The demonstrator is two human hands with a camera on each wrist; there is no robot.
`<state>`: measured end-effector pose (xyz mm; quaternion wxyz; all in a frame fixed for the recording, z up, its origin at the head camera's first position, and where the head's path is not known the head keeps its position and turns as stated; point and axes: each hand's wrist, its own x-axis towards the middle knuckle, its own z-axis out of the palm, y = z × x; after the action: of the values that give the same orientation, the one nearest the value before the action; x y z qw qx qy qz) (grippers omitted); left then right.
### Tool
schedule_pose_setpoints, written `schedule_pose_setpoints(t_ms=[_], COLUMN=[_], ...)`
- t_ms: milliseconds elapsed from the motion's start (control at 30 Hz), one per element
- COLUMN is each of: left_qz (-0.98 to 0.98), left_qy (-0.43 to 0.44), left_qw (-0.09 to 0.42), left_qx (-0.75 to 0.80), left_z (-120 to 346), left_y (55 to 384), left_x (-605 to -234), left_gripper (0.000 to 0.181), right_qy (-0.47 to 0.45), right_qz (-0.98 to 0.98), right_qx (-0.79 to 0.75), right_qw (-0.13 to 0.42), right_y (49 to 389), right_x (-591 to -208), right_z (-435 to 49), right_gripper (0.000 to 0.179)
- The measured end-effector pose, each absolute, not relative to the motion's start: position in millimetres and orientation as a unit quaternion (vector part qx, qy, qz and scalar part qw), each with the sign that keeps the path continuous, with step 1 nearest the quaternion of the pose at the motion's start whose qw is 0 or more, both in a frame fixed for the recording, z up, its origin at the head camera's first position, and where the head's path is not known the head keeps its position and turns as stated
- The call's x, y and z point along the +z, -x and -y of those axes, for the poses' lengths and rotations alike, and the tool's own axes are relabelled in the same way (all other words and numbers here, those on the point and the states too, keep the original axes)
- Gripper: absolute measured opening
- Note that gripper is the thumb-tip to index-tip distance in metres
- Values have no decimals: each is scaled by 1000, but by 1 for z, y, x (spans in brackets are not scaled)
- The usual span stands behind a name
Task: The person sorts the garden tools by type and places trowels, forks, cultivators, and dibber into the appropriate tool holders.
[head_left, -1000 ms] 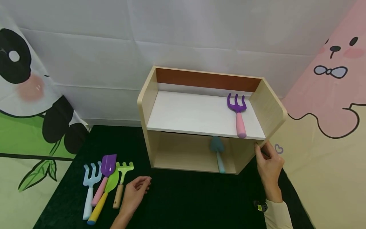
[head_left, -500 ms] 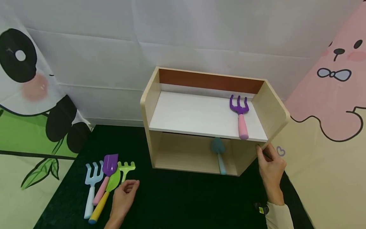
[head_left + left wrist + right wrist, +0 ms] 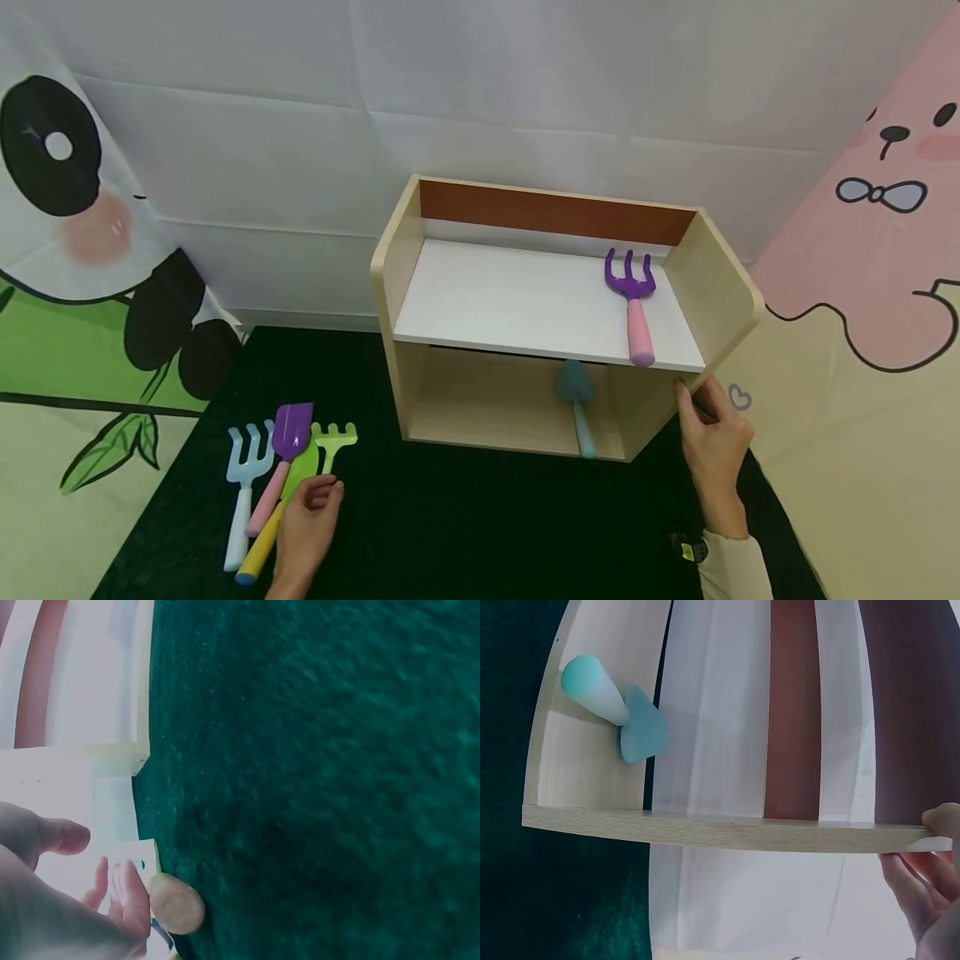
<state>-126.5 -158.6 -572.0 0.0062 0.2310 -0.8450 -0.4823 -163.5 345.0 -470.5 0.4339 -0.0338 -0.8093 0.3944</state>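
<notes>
My left hand (image 3: 309, 525) is over the small green rake (image 3: 334, 438), hiding its wooden handle in the head view. In the left wrist view the thumb and loosely bent fingers stand apart, with the wooden handle's round end (image 3: 178, 904) just past the fingertips. My right hand (image 3: 716, 446) pinches the right side panel of a two-tier wooden shelf (image 3: 712, 292) between thumb and fingers. On the upper tier lies a purple garden fork (image 3: 639, 329) with a pink handle. A blue-green trowel (image 3: 575, 383) rests on the lower tier.
Left of my left hand lie a light blue fork (image 3: 243, 473), a purple shovel (image 3: 292, 430) with a pink handle, and a green trowel (image 3: 302, 467) with a yellow handle. Dark green cloth (image 3: 480, 533) covers the table. A white curtain (image 3: 300, 150) hangs behind the shelf.
My left hand has moved left, from beside the green rake to over its handle. The right hand keeps its grip on the shelf. The head view has shifted slightly.
</notes>
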Motion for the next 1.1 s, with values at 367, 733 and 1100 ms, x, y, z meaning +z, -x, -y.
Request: schedule_pose_setpoints(t_ms=[367, 733, 1100], left_qz=[870, 896, 852], left_qy=[-212, -170, -210], left_qw=[37, -2, -126], left_qx=[-443, -409, -464], left_z=[174, 183, 188], left_y=[124, 124, 131], left_x=[-577, -582, -579], left_gripper=[38, 38, 45], right_qy=[24, 25, 27], right_qz=[807, 809, 811], right_qx=[398, 398, 398], right_qw=[435, 432, 428], right_y=[164, 163, 163], right_x=[-469, -470, -471], right_z=[-345, -346, -346], right_gripper=[33, 37, 37])
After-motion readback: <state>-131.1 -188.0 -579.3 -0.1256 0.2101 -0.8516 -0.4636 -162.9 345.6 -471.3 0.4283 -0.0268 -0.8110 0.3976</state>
